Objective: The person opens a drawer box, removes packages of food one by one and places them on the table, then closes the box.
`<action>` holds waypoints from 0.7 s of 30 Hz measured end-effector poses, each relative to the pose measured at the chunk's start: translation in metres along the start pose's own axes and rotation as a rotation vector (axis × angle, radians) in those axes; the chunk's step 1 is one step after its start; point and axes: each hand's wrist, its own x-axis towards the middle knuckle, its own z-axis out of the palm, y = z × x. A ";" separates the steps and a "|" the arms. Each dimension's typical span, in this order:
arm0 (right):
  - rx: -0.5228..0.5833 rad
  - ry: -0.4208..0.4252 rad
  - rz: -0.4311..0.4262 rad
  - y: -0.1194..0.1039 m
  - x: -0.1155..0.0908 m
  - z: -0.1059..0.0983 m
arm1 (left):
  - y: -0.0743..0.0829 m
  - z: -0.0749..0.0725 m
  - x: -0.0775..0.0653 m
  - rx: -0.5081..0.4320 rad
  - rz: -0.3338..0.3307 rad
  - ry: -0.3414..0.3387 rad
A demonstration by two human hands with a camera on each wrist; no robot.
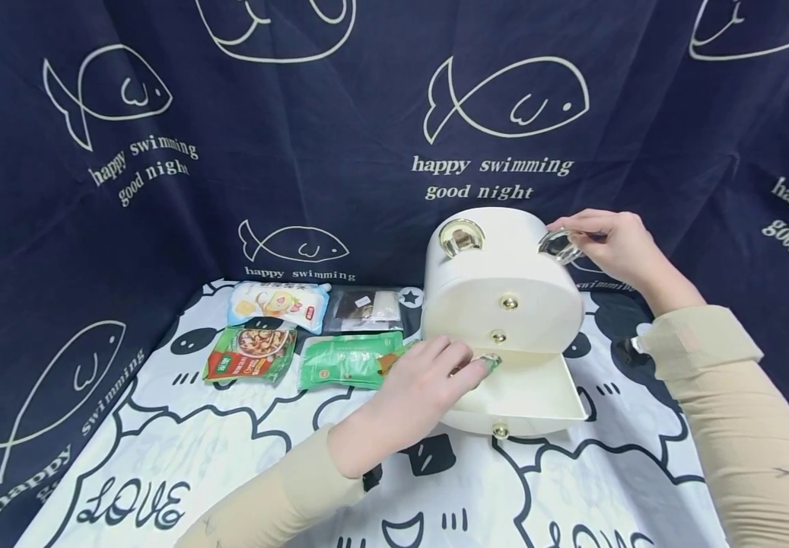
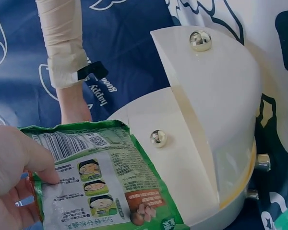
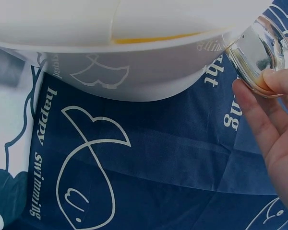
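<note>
My left hand [image 1: 421, 388] holds a green food packet [image 2: 101, 177] by its edge, thumb on the printed back. In the head view the hand covers most of that packet, above the pulled-out bottom drawer [image 1: 538, 396] of a white bear-shaped storage box [image 1: 504, 262]. My right hand [image 1: 609, 240] grips the box's right ear, a shiny round metallic piece [image 3: 259, 57], between thumb and fingers. A matching gold ear [image 1: 462, 238] stands on the left side. Gold knobs [image 1: 508, 302] mark the drawer fronts. Whether anything lies deep in the drawer is hidden.
Left of the box lie a green packet [image 1: 346, 361], a red and green packet [image 1: 250, 354], a white and blue pouch [image 1: 278, 306] and a clear bag with dark and white contents [image 1: 367, 310]. A dark blue fish-print curtain [image 1: 353, 152] hangs right behind the box.
</note>
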 end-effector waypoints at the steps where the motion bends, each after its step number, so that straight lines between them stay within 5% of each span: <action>1: -0.002 0.000 0.002 0.000 0.000 0.000 | 0.000 -0.001 -0.001 -0.006 -0.001 0.005; 14: -0.028 -0.007 0.026 -0.002 0.000 -0.001 | -0.006 -0.011 -0.020 0.013 -0.016 0.163; 21: -0.034 -0.008 0.033 -0.001 0.000 -0.001 | -0.009 -0.014 -0.031 0.000 -0.038 0.170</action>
